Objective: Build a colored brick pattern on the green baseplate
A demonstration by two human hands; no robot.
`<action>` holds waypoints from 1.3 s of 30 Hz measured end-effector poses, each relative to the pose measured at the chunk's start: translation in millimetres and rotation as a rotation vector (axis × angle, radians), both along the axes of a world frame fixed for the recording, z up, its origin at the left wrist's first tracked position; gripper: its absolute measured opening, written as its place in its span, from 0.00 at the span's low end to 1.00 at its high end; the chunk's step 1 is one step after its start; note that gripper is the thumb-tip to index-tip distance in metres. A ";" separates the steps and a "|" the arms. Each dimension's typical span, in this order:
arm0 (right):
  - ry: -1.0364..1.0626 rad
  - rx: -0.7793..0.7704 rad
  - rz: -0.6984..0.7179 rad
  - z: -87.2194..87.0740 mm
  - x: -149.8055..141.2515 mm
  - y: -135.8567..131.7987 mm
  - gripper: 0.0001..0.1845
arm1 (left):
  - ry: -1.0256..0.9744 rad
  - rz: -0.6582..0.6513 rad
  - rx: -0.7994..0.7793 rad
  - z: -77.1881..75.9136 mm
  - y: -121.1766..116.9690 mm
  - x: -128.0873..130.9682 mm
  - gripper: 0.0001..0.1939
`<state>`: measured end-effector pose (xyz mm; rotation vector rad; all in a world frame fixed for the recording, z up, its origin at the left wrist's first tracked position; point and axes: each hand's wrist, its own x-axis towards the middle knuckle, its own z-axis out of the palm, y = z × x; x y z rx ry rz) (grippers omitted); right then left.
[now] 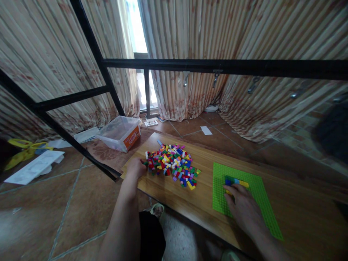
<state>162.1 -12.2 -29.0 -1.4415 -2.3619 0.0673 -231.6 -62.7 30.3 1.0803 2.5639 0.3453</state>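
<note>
My left hand (136, 168) is at the left edge of a heap of small colourful building bricks (170, 161) on the wooden table. Its fingers look closed beside a dark green brick; what they hold, if anything, is too small to make out. On the right, a bright green baseplate (221, 201) carries a short row of bricks in dark green, light blue and yellow (244, 183). Over this plate, my right hand (241, 204) has its fingertips closed at a yellow brick (229, 193), just beneath a blue brick (227, 182). The fingers partly cover these bricks.
The narrow wooden table (174, 194) runs across in front of my knees. Behind it stands a clear plastic bin (116, 132) with an orange label on the floor. Black metal bars (190, 65) cross above, with curtains behind. White packaging (35, 168) lies on the floor at left.
</note>
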 end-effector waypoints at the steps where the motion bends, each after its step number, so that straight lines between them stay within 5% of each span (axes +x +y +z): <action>1: 0.002 -0.002 -0.001 0.4 -0.2 -0.1 0.17 | 0.000 0.008 0.005 -0.2 1.1 1.0 0.05; 8: -0.004 -0.030 -0.014 5.4 -2.1 -1.5 0.16 | -0.032 0.063 0.032 0.3 4.9 4.6 0.09; 12: 0.036 -0.071 -0.011 11.5 -3.8 -3.7 0.16 | 0.023 0.100 0.106 17.1 2.0 12.2 0.12; 15: 0.092 -0.100 -0.024 17.6 -4.9 -4.9 0.16 | 0.064 0.120 0.266 32.2 5.7 37.5 0.13; 17: 0.149 -0.096 -0.052 23.2 -5.2 -5.2 0.16 | -0.079 -0.005 0.401 34.4 12.2 67.6 0.12; 21: 0.334 -0.102 -0.100 39.2 -3.7 -7.1 0.17 | -0.508 -0.549 0.514 14.2 25.8 145.1 0.09; 24: 0.467 -0.207 -0.015 51.0 -0.4 -11.7 0.18 | -0.701 -0.730 0.480 -6.5 29.9 193.2 0.10; 28: 0.520 -0.311 0.120 56.1 6.3 -16.8 0.18 | -0.968 -0.793 0.384 -19.8 31.1 226.0 0.12; 33: 0.539 -0.343 0.127 52.5 19.7 -12.8 0.14 | -1.228 -0.711 0.283 -21.7 35.5 241.6 0.15; 39: 0.440 -0.317 -0.044 50.1 48.3 -2.4 0.12 | -1.063 -0.667 0.328 -30.4 49.4 242.9 0.15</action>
